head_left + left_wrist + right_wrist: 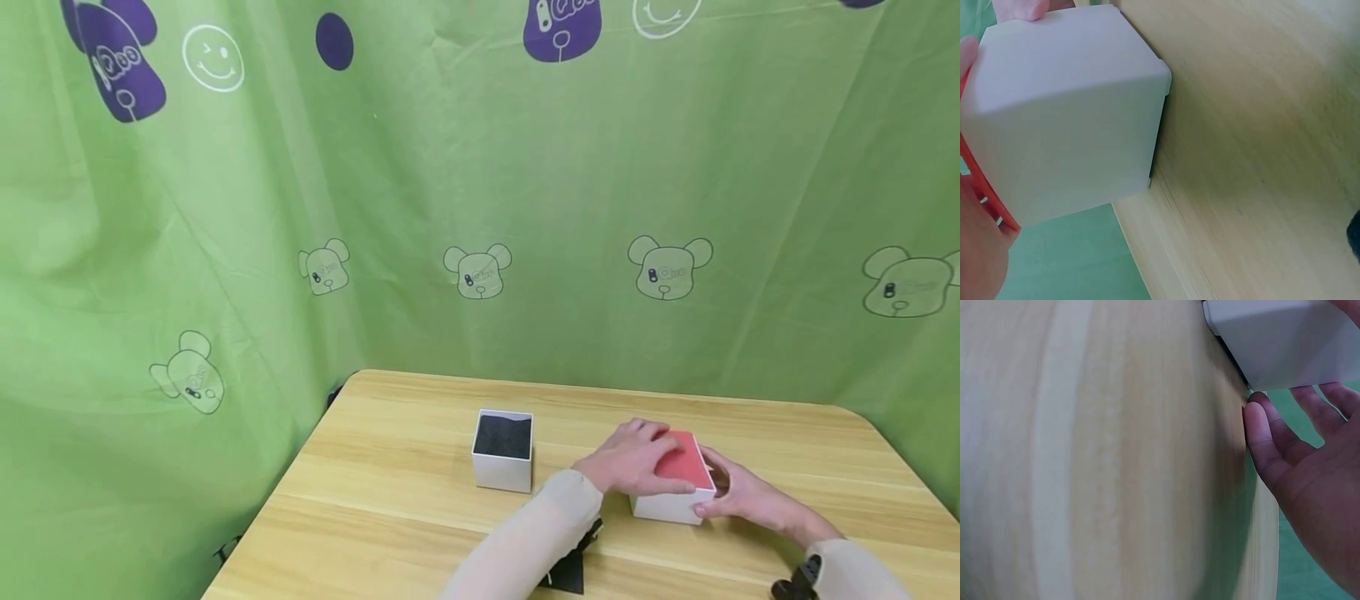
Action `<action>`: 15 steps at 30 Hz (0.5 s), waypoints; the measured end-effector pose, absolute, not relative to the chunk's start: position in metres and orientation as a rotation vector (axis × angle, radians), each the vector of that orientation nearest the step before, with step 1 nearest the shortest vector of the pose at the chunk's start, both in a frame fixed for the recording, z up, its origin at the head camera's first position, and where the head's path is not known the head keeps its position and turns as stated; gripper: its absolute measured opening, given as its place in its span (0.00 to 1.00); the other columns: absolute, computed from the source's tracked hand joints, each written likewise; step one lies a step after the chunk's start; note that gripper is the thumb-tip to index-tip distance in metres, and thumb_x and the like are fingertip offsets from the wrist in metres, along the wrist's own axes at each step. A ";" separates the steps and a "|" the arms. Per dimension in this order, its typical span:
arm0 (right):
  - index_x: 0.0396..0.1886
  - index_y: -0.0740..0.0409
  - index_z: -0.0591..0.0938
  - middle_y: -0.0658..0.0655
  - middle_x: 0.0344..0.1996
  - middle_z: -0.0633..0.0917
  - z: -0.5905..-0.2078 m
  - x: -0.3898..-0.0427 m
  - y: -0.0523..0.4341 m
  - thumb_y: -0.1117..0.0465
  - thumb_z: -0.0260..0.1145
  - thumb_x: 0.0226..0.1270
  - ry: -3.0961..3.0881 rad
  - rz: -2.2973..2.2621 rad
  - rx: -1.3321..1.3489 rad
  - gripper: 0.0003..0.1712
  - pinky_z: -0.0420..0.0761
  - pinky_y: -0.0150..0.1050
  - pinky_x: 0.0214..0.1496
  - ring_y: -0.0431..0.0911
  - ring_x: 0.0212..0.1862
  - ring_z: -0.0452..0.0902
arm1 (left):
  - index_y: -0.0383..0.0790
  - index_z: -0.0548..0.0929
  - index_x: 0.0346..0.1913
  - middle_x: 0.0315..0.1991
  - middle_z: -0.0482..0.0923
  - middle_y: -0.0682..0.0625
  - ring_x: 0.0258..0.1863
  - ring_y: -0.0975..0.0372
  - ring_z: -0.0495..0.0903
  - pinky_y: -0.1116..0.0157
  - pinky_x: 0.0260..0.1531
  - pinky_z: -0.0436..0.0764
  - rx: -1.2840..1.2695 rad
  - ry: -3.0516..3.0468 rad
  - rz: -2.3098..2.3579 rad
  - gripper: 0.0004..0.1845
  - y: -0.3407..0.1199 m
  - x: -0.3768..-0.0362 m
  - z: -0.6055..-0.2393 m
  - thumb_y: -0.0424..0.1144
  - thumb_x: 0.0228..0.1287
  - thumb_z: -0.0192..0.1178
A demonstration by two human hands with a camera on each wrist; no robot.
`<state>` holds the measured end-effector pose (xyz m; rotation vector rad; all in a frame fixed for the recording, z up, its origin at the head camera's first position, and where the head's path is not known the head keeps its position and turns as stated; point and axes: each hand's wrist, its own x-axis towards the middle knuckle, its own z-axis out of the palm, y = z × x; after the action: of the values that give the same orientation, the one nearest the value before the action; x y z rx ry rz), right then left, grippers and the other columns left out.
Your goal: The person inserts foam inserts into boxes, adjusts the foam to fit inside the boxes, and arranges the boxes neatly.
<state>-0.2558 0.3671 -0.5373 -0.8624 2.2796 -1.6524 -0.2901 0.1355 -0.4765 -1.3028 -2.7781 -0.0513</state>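
Observation:
On the right part of the table stands a white box [667, 507] with a red top [688, 463]. My left hand [633, 458] rests over that top, fingers spread and thumb along the near edge. In the left wrist view the red edge [988, 187] shows as a thin strip between the white side and the hand. My right hand [746, 498] grips the box's right side, thumb at the near lower corner and fingers farther back. The right wrist view shows its fingertips [1260, 422] at the box's bottom corner. The box's far side is hidden.
An open white box [502, 473] with a dark lining [503, 437] stands to the left on the wooden table [375, 500]. A flat black piece [570, 573] lies near the front, partly hidden by the left sleeve. A green patterned curtain [420, 167] hangs behind the table.

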 end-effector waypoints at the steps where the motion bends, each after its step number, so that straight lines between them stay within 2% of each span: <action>1: 0.69 0.77 0.41 0.31 0.55 0.73 -0.538 -0.256 0.367 0.77 0.65 0.54 2.277 -1.653 -0.865 0.52 0.77 0.34 0.49 0.35 0.53 0.73 | 0.64 0.60 0.70 0.70 0.54 0.59 0.65 0.67 0.55 0.70 0.64 0.53 -1.305 -2.772 -0.043 0.37 0.135 -0.290 -0.477 0.73 0.59 0.42; 9: 0.69 0.77 0.40 0.31 0.55 0.71 -0.537 -0.256 0.367 0.76 0.66 0.54 2.286 -1.650 -0.832 0.53 0.76 0.34 0.50 0.33 0.53 0.72 | 0.63 0.60 0.70 0.70 0.55 0.57 0.66 0.65 0.55 0.70 0.65 0.51 -1.319 -2.721 0.009 0.36 0.136 -0.290 -0.481 0.72 0.62 0.37; 11: 0.69 0.77 0.41 0.39 0.57 0.72 -0.536 -0.256 0.366 0.76 0.66 0.54 2.300 -1.644 -0.817 0.53 0.76 0.34 0.50 0.34 0.53 0.73 | 0.62 0.60 0.70 0.71 0.55 0.56 0.67 0.65 0.54 0.70 0.66 0.49 -1.324 -2.710 0.037 0.34 0.136 -0.290 -0.482 0.71 0.65 0.34; 15: 0.69 0.78 0.40 0.71 0.59 0.69 -0.535 -0.255 0.365 0.75 0.67 0.54 2.329 -1.620 -0.797 0.54 0.77 0.35 0.48 0.36 0.51 0.74 | 0.61 0.60 0.71 0.71 0.54 0.55 0.69 0.65 0.50 0.69 0.67 0.46 -1.330 -2.707 0.103 0.32 0.136 -0.287 -0.479 0.66 0.69 0.28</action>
<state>-0.2549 0.3649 -0.5347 -0.7970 2.3288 -1.6202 -0.2871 0.1357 -0.4795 -1.3300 -2.7068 0.1029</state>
